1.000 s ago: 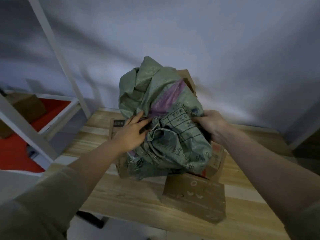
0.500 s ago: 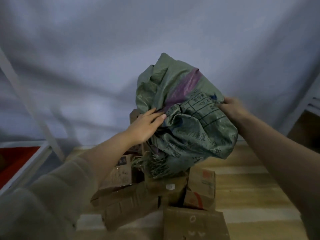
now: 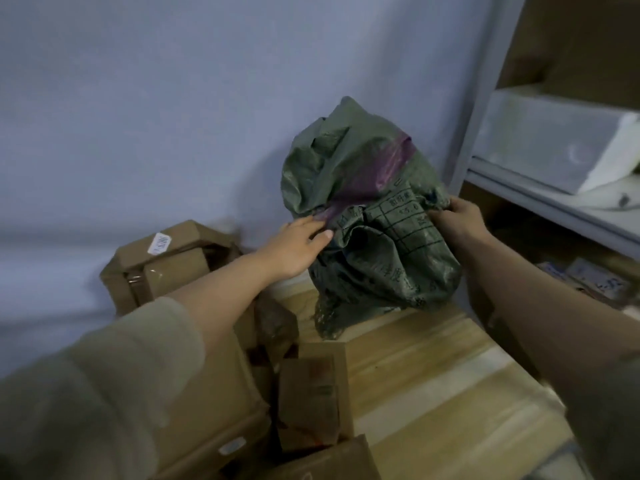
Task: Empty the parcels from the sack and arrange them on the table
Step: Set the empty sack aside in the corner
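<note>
Listing near to far, hazards first, then counts.

Hazard, parcels point(image 3: 313, 396): cardboard boxes lie heaped from 6 to 9 o'clock, several leaning on one another and the nearest running out of frame at the near edge. My judgement: a sleeve sweeping across could tip one off the surface point(image 3: 433, 382).

Hazard, sack point(image 3: 372, 233): green woven, purple stripe, hanging slack at 12 to 1 o'clock, its frayed mouth downward just above the wood. It looks empty, though that cannot be confirmed; anything left inside might drop out. Held by crumpled cloth only, it could slip.

Left hand point(image 3: 298, 244): fingers spread flat against the sack's left side, pressing more than gripping. Right hand point(image 3: 457, 220): pinched closed on a fold at the sack's right edge.

Counts: sack, one. Hands, two. Parcels, at least five visible, the overlap preventing an exact tally. Shelf unit point(image 3: 554, 188) at 2 o'clock, one, carrying one pale box.
</note>
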A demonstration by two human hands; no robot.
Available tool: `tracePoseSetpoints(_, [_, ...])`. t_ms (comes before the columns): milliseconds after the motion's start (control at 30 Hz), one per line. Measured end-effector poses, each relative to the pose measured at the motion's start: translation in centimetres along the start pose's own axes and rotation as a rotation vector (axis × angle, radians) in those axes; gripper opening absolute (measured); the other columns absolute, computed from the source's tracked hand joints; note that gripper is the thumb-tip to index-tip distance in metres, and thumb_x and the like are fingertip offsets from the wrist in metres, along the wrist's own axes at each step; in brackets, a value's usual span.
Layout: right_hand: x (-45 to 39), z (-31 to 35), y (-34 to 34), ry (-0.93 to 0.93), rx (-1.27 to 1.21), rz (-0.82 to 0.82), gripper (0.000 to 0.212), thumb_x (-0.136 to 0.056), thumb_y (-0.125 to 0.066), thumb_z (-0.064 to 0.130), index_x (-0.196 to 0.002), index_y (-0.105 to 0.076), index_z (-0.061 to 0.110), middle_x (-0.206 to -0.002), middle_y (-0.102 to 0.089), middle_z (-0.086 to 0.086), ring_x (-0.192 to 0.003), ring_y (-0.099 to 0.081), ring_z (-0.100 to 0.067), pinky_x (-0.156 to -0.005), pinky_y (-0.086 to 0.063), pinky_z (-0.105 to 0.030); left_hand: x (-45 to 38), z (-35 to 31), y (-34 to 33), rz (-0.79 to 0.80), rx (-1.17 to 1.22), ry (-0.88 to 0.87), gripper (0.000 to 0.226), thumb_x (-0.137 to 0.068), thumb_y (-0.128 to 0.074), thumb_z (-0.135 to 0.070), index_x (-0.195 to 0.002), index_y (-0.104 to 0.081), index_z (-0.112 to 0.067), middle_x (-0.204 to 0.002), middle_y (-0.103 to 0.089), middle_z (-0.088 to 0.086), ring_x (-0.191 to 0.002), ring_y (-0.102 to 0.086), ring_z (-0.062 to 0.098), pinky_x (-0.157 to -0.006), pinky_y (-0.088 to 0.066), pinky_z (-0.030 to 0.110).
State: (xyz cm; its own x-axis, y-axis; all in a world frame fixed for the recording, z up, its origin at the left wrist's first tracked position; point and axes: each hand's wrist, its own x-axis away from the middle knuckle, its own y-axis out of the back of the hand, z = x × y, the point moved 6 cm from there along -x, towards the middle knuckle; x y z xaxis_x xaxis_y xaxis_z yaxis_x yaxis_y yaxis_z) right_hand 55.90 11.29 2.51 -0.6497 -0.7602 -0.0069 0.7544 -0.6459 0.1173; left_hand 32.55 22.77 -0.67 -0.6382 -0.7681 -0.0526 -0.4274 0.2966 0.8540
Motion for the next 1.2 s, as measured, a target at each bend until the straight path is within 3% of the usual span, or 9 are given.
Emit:
tracePoseSetpoints(100, [-4.1,-4.9,2.6,-0.098,0.014,-0.011,0.027,-0.086,-0.069,0.003,-0.113,-0.067,0.007,-0.095,-0.068,-0.007,-0.071,-0.062,-0.01,-0.049,-0.051,-0.013,-3.8,-1.0,-4.4,0.099,-0.057,-0.002,0.055,-0.104,-0.036,-0.044,-0.151,-0.035,-0.016,-0.158,-0.033,0.007,-0.145,-0.031,0.029,-0.119,-0.025,0.042])
tracePoseSetpoints(233, [-9.0,-14.0,5.1,-0.318,0.261,-0.054,0.064,-0.082,-0.077,0.034,-0.134,-0.049,0.009,-0.126,-0.059,-0.006,-0.109,-0.06,-0.027,-0.09,-0.052,-0.035,-7.7,-0.8,-11.0,0.265,-0.149,0.005,0.058,-0.101,-0.045,-0.042,-0.152,-0.035,-0.016,-0.16,-0.029,0.008,-0.146,-0.029,0.028,-0.119,-0.025,0.039])
tracePoseSetpoints(333, [-11.4,-18.0,5.5,-0.313,0.422,-0.09,0.083,-0.084,-0.059,0.063,-0.15,-0.03,0.021,-0.148,-0.044,-0.012,-0.132,-0.044,-0.037,-0.108,-0.04,-0.052,-9.5,-0.2,-15.3,0.391,-0.196,0.026,0.065,-0.099,-0.048,-0.046,-0.154,-0.027,-0.02,-0.162,-0.021,0.008,-0.15,-0.018,0.026,-0.121,-0.018,0.037])
tracePoseSetpoints(500, [-11.1,-18.7,0.4,-0.001,0.864,0.365,0.108,-0.063,-0.049,0.092,-0.152,-0.01,0.045,-0.161,-0.013,-0.005,-0.144,-0.017,-0.041,-0.113,-0.028,-0.059,-11.1,1.1,-20.5,0.558,-0.28,0.092,0.073,-0.094,-0.051,-0.057,-0.155,-0.022,-0.029,-0.163,-0.017,0.005,-0.149,-0.018,0.029,-0.12,-0.023,0.04])
tracePoseSetpoints(633, [-10.1,-22.7,-2.8,0.171,1.361,0.7,0.125,-0.059,-0.062,0.086,-0.151,0.011,0.045,-0.164,0.014,-0.004,-0.147,-0.004,-0.045,-0.112,-0.023,-0.064,-11.2,2.0,-22.7,0.632,-0.315,0.151,0.067,-0.094,-0.049,-0.055,-0.153,-0.031,-0.03,-0.156,-0.032,0.005,-0.142,-0.031,0.029,-0.114,-0.032,0.043])
tracePoseSetpoints(733, [-10.2,-26.2,-3.3,0.233,1.63,0.789,0.119,-0.073,-0.07,0.067,-0.153,0.013,0.039,-0.162,0.022,-0.009,-0.146,0.003,-0.05,-0.11,-0.017,-0.071,-10.6,3.3,-22.3,0.65,-0.248,0.214,0.055,-0.096,-0.051,-0.049,-0.145,-0.045,-0.027,-0.148,-0.044,0.002,-0.131,-0.045,0.025,-0.108,-0.04,0.038])
tracePoseSetpoints(900, [-13.9,-26.1,-2.1,0.213,1.864,0.701,0.077,-0.098,-0.051,0.03,-0.156,-0.001,0.037,-0.163,0.017,-0.011,-0.145,0.008,-0.052,-0.111,-0.01,-0.072,-9.9,5.4,-19.0,0.48,-0.243,0.251,0.048,-0.095,-0.055,-0.044,-0.137,-0.056,-0.024,-0.147,-0.051,0.003,-0.133,-0.048,0.024,-0.11,-0.038,0.035])
tracePoseSetpoints(1000, [-14.5,-25.3,-1.7,0.144,1.876,0.645,0.076,-0.097,-0.051,0.03,-0.156,-0.003,0.036,-0.164,0.015,-0.011,-0.145,0.009,-0.052,-0.111,-0.007,-0.073,-9.3,5.9,-17.2,0.395,-0.223,0.268,0.041,-0.097,-0.055,-0.035,-0.136,-0.057,-0.022,-0.145,-0.052,0.001,-0.133,-0.048,0.021,-0.107,-0.036,0.03])
tracePoseSetpoints(1200, [-10.4,-22.4,-3.3,0.275,1.749,0.505,0.077,-0.095,-0.048,0.042,-0.157,-0.005,0.029,-0.164,0.011,-0.012,-0.146,0.013,-0.049,-0.111,0.005,-0.072,-7.9,4.6,-13.4,0.241,-0.078,0.261,0.034,-0.097,-0.058,-0.031,-0.127,-0.064,-0.017,-0.136,-0.06,0.001,-0.126,-0.053,0.02,-0.106,-0.041,0.032])
